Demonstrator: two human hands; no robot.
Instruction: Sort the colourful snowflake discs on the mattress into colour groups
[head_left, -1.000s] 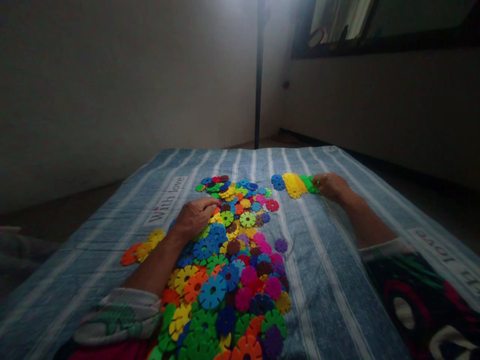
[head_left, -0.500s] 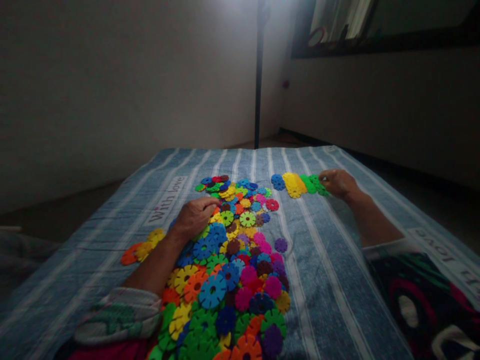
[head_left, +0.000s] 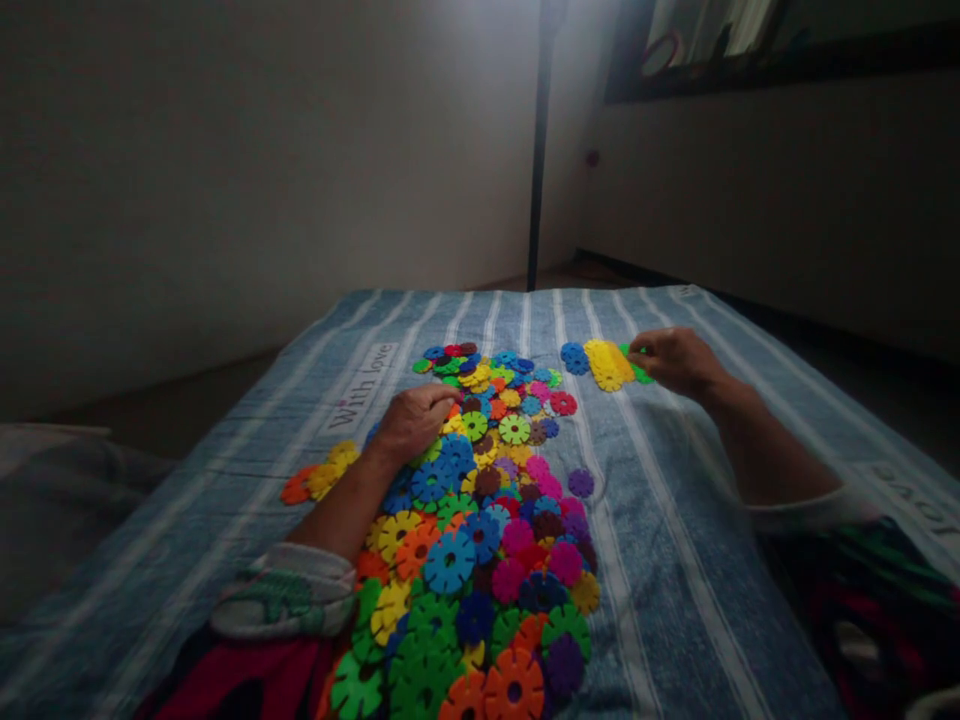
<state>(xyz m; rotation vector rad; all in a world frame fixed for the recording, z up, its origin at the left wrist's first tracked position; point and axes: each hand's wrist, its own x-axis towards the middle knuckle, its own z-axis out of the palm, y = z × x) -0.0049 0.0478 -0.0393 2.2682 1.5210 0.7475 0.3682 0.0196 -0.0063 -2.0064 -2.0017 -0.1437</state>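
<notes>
A long heap of colourful notched plastic discs [head_left: 450, 560] runs up the middle of the cloth. My left hand [head_left: 418, 420] rests over the heap's upper left edge, its fingers closed; what they pinch, if anything, is hidden. Toward the back right lies a short row of overlapping discs: blue ones [head_left: 575, 358], yellow ones [head_left: 606, 364], then green ones [head_left: 642, 372]. My right hand [head_left: 666, 358] is at the green end of that row with thumb and fingertips together. Whether a disc is between them is too small to tell.
A striped blue cloth [head_left: 675, 560] covers the table. Orange discs [head_left: 298, 485] and yellow discs [head_left: 334, 468] lie left of my left forearm. One purple disc [head_left: 580, 483] sits just right of the heap. A dark pole [head_left: 537, 180] stands behind the table.
The view has shifted, so the scene sits further right. My right hand has moved left along the row and now covers more of the green discs. My left hand stays at the heap.
</notes>
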